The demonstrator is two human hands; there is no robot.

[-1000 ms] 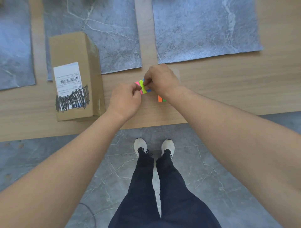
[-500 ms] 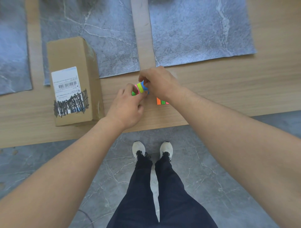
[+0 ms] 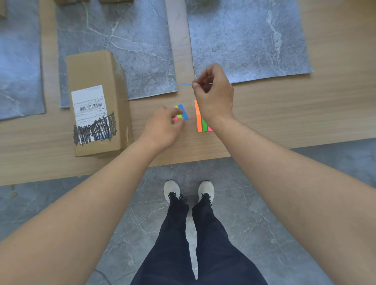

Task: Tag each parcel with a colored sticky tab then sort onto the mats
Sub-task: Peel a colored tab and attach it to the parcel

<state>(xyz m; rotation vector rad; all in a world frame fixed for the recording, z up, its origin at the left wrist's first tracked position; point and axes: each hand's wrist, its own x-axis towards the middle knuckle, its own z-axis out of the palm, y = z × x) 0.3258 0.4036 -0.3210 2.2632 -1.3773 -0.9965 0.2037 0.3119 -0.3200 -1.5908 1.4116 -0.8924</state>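
While my right hand (image 3: 213, 93) is lifted over the bare strip of table (image 3: 177, 30) between the middle mat (image 3: 126, 40) and the right mat (image 3: 244, 36), its thumb and forefinger pinch one end of a thin blue tab (image 3: 186, 84); the free end sticks out to the left in the air. Other fingers curled in.

My left hand (image 3: 162, 127) sits low and nearer me, well apart from the right. Its fingertips grip a small pad of tabs (image 3: 182, 114), with blue, yellow, pink and green strips showing past the fingers. Cannot tell if the pad touches the wood or sits just above it.

Second strip of tabs (image 3: 199, 120) lies flat on the table just right of the pad, partly under my right wrist: orange longest, green and pink beside it.

Parcel (image 3: 95, 81): brown cardboard box, lying flat to the left of my left hand, near end on the wood, far end overlapping the near corner of the middle mat. White shipping label (image 3: 88, 101) on top, barcode visible, lower part scribbled over in black.

Three grey marbled mats in a row across the table; left mat (image 3: 18, 61) cut off by the frame edge. Cardboard edges (image 3: 114, 1) at the far top of view, too cropped to identify.

Below the table edge: grey tiled floor (image 3: 61, 203), my dark trousers (image 3: 175, 244), white shoes (image 3: 172, 190)
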